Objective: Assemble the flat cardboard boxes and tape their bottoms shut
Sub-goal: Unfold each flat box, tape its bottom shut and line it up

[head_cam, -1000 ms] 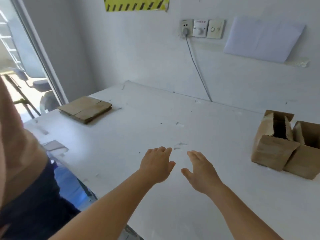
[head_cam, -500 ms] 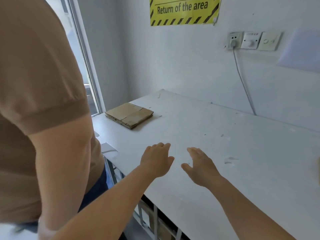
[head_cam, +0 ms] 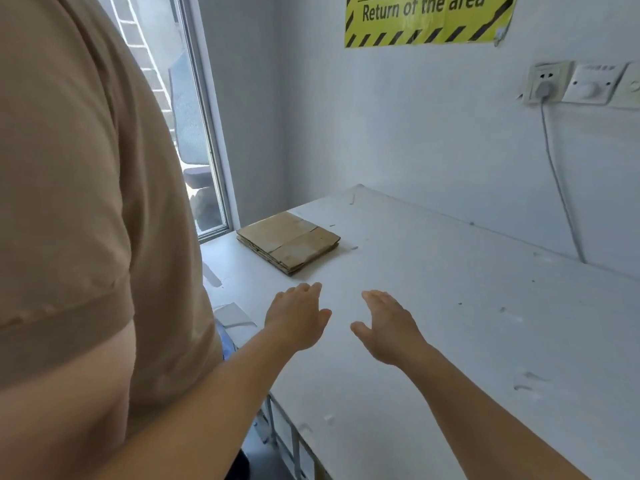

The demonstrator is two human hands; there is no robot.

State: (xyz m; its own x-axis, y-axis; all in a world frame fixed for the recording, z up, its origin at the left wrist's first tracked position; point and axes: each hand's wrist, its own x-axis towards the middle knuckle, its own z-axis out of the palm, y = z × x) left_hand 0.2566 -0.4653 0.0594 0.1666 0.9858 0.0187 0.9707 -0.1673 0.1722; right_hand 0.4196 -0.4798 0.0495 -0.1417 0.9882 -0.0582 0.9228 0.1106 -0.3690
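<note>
1. Stack of flattened cardboard boxes (head_cam: 288, 241): brown, worn, lying flat (edges layered) at the white table's (head_cam: 450, 306) far left corner.
2. Left hand (head_cam: 298, 318) and right hand (head_cam: 388, 327): fingers straight, empty, above the table, near the stack.

Both hands are hovering side by side over the table (head_cam: 450, 306), the left hand (head_cam: 298, 318) just left of the right hand (head_cam: 389, 329), holding nothing. The stack of flat boxes (head_cam: 287, 242) is lying on the table just beyond the left hand. Another person (head_cam: 86, 202) is standing left of both hands. The socket (head_cam: 545, 81) is sitting on the wall beyond the right hand, its cable (head_cam: 561, 188) dropping behind the table.
</note>
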